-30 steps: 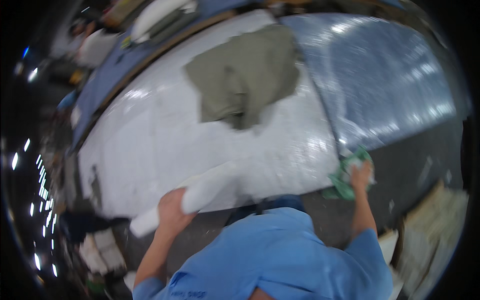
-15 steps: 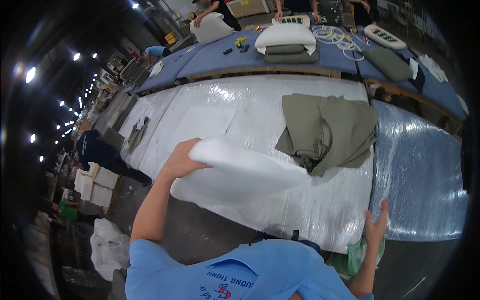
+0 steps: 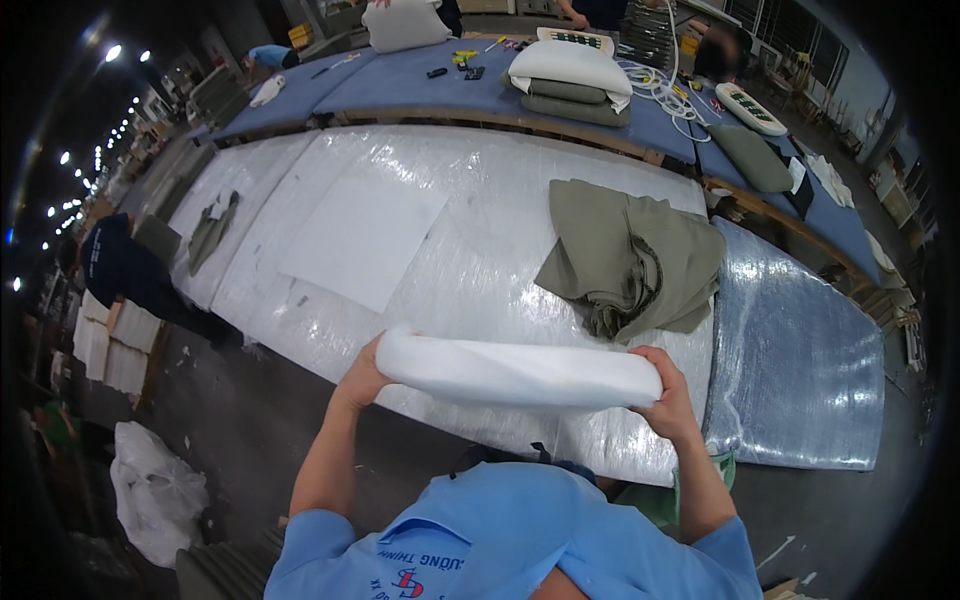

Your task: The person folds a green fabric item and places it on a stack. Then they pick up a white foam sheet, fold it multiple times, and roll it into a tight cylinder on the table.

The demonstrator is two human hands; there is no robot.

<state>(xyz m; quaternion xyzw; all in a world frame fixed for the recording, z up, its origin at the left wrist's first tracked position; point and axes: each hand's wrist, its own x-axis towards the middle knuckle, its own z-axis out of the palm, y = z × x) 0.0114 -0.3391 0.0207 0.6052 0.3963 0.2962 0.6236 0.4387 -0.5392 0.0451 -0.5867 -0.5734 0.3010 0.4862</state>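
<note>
Plastic-wrapped table (image 3: 470, 250), one foam roll (image 3: 520, 372), two hands

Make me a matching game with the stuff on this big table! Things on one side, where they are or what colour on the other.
Things:
1. white foam roll
2. crumpled cloth
3. flat white sheet
4. stacked cushions

Descriptions:
A. olive green, heaped on the plastic-covered table
B. on the blue bench at the back
C. held at its ends by the left hand and right hand
D. lying spread out flat on the table

Pairs: 1-C, 2-A, 3-D, 4-B
</note>
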